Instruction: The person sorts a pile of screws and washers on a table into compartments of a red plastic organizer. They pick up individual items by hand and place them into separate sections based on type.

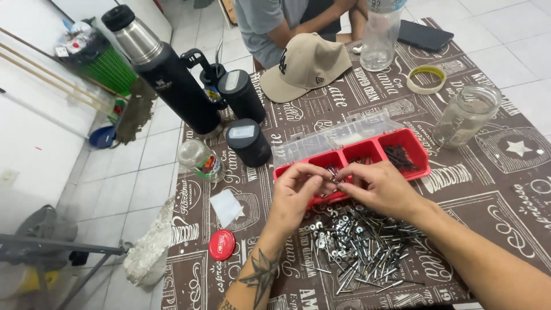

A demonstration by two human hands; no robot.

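From the head view we see a big heap of loose silver screws and washers (359,247) unsorted on the table (505,189), while the red plastic compartment tray (410,166) holds only a few dark pieces. Our left hand (295,192) and right hand (381,186) meet above the tray's near edge, fingertips pinching small metal fasteners (333,172).

Probably a home: tiled floor (143,183), printed tablecloth (505,189), thermos (166,69).

The organiser tray (422,166) lies behind the screw pile (359,252), with both hands (295,192) seemingly over its front edge.
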